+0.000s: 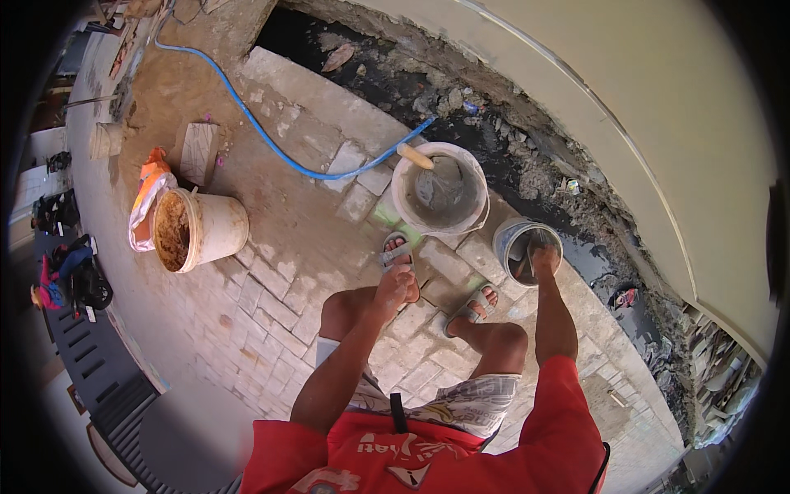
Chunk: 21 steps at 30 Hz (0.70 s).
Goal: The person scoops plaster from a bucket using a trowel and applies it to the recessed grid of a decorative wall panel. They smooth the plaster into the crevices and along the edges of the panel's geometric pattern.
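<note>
My right hand (543,258) reaches down into a small white bucket (502,240) with dark contents. Its fingers are partly hidden in there, so whether they grip anything is unclear. Some stick-like pieces seem to stand inside beside the hand. My left hand (397,286) hangs above my left foot, fingers curled in with nothing visible in them. Between and beyond my hands stands a larger white bucket (401,198) holding grey wet mortar (448,193). A tool's wooden handle (415,156) rests across its far rim.
Right of the buckets runs an open ditch (568,218) with black water, rubble and litter, along a beige wall (658,107). A blue hose (271,146) lies across the paving (280,309). At left are a bucket of brown sand (222,226) and an orange-white sack (146,206).
</note>
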Tool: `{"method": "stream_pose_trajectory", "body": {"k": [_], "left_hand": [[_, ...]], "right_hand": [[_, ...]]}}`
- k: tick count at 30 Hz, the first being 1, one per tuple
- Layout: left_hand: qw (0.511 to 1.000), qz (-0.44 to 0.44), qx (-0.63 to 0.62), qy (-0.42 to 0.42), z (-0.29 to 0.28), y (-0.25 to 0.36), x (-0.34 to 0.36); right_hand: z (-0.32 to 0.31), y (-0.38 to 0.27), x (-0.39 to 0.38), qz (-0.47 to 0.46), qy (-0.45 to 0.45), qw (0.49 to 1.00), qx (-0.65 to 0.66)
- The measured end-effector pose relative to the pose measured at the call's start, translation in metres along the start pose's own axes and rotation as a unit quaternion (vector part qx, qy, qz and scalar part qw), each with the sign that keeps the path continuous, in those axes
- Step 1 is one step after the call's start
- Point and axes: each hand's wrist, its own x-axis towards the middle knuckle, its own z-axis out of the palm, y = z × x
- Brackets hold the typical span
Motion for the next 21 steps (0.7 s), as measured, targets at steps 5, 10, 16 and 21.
{"method": "stream_pose_trajectory", "body": {"k": [5, 10, 16, 21], "left_hand": [[0.997, 0.019, -0.026, 0.064, -0.035, 0.000, 0.099], [0.886, 0.031, 0.402, 0.228, -0.007, 0.048, 0.147], [0.952, -0.024, 0.176, 0.248, -0.035, -0.028, 0.187], [0.988, 0.045, -0.149, -0.020, -0.043, -0.084, 0.193]], "right_hand": [[0.002, -0.003, -0.002, -0.033, 0.011, 0.999, 0.031], [-0.045, 0.053, -0.022, -0.032, 0.015, 0.982, 0.184], [-0.142, -0.010, -0.104, -0.046, -0.156, 0.889, 0.428], [-0.123, -0.128, -0.096, -0.217, -0.213, 0.909, 0.285]]}}
